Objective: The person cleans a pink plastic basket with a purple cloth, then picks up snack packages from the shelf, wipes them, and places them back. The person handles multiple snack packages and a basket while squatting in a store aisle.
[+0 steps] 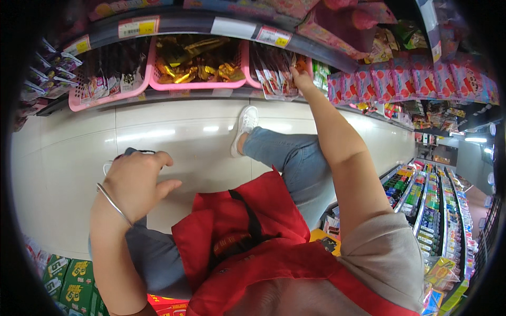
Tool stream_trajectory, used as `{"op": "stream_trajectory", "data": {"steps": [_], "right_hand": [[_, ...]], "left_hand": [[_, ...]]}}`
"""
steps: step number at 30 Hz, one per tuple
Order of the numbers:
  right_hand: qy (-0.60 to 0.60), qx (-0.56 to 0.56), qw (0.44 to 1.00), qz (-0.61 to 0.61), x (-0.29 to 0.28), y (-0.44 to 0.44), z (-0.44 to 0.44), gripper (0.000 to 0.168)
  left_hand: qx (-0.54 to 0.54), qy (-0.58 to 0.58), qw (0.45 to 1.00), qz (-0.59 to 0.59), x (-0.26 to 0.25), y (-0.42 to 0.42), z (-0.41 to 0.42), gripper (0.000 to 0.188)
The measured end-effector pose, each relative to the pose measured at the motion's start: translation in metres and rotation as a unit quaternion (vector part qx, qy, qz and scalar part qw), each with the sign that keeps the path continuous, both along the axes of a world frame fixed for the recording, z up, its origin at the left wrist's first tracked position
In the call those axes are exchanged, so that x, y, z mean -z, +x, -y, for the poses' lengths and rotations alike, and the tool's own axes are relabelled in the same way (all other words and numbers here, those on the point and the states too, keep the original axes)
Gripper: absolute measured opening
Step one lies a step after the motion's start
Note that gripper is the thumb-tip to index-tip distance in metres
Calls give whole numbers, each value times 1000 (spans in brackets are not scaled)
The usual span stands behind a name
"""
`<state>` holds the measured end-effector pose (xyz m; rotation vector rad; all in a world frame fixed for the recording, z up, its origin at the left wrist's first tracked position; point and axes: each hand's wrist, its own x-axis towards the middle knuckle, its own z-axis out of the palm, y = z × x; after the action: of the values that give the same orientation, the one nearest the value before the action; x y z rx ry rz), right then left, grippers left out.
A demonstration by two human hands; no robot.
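My right hand (301, 79) reaches to the right end of a row of pink plastic baskets, its fingers at the edge of some clear-wrapped snack packets (274, 81). Whether it grips one of them I cannot tell. My left hand (142, 177), a silver bangle at its wrist, hangs over the floor with thumb and index finger apart and nothing seen between them; its other fingers are hidden. Gold-wrapped packets (197, 71) fill the middle pink basket (197, 85). The left pink basket (112, 98) holds more dark, clear-wrapped packets.
Above the baskets runs a shelf edge (233, 27) with price tags. Pink snack packets (395, 85) hang at the right. Shelves of bottles (431, 221) stand at the lower right, green cartons (75, 280) at the lower left. A red apron (253, 268) covers my lap.
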<state>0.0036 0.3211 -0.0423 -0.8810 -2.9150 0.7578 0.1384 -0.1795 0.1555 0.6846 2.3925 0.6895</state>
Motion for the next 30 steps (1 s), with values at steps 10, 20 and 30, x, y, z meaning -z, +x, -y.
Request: {"op": "stream_trajectory", "data": {"steps": [10, 20, 30], "right_hand": [[-217, 102, 957, 165, -4, -14, 26, 65], [-345, 84, 904, 238, 0, -29, 34, 26], [-486, 117, 849, 169, -15, -27, 84, 24]], "left_hand": [[-21, -94, 992, 84, -11, -12, -6, 29], [-6, -101, 991, 84, -9, -13, -8, 30], [16, -28, 999, 9, 8, -7, 3, 27]]}}
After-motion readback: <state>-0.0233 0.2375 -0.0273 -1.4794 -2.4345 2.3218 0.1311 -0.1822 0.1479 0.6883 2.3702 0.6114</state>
